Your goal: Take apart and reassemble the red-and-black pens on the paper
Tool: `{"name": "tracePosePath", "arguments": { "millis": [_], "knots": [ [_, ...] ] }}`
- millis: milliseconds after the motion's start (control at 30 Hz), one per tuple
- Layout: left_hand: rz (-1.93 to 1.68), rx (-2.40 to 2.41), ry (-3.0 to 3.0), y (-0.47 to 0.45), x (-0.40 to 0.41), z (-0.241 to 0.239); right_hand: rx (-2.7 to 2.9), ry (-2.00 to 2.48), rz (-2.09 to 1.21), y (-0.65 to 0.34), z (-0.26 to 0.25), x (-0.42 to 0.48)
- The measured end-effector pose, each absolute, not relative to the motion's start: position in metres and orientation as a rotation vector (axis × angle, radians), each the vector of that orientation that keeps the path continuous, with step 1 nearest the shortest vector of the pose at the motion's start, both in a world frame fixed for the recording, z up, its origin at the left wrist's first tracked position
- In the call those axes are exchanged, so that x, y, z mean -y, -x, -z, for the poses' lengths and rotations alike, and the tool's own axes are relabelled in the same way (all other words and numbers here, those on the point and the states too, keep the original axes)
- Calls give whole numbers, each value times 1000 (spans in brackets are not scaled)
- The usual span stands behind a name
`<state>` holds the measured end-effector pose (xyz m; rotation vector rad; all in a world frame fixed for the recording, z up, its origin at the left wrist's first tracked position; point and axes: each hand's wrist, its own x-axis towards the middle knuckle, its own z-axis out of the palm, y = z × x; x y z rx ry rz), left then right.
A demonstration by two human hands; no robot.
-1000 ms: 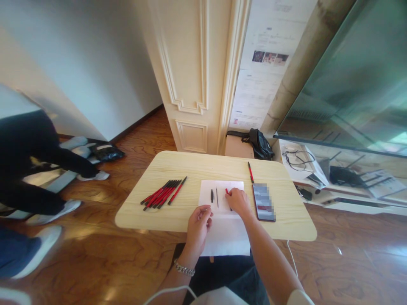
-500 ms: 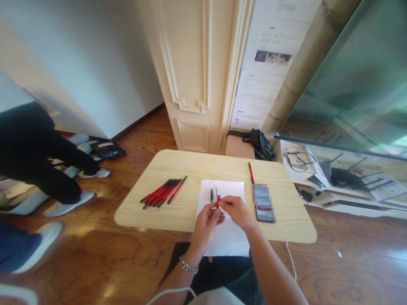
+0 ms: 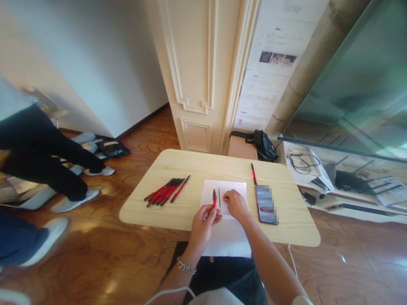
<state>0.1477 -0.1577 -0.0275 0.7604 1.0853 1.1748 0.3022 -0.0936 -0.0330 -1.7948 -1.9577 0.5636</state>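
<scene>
My left hand (image 3: 203, 220) is closed on a red pen barrel (image 3: 215, 201) over the white paper sheet (image 3: 227, 231). My right hand (image 3: 234, 203) rests on the sheet with its fingers curled beside a thin dark refill (image 3: 219, 197); whether it holds anything is hidden. A small black pen part (image 3: 214, 193) lies just beyond the red barrel's tip. A bundle of several red and black pens (image 3: 165, 192) lies on the left of the light wooden table (image 3: 178, 169). One single red pen (image 3: 253, 173) lies at the back right.
A phone (image 3: 266, 204) lies right of the sheet. Another person's dark-trousered legs and pale shoes (image 3: 73, 199) stand on the wooden floor at left. A black bag (image 3: 263, 146) sits behind the table. A low shelf with cables (image 3: 318, 173) is at right.
My right hand picked the red barrel off the sheet and brought it to my left hand. Now the left hand holds it alone, and the right hand is back on the sheet by the refill.
</scene>
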Motion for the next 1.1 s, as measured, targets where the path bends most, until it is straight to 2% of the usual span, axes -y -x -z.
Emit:
{"name": "tracePosePath", "arguments": {
  "millis": [300, 633, 800, 967, 1100],
  "knots": [
    [-1160, -1046, -825, -150, 158, 28, 1456, 1411, -1015, -307, 1, 106],
    [-1159, -1019, -877, -154, 159, 27, 1692, 1377, -898, -304, -34, 117],
    [-1166, -1017, -888, -154, 160, 32, 1807, 1344, -864, -306, -33, 117],
    [-1156, -1001, -877, -153, 161, 36, 1827, 1282, -965, -310, -25, 113],
    [-1167, -998, -911, -150, 161, 34, 1757, 1476, -936, -310, -9, 100]
  ]
}}
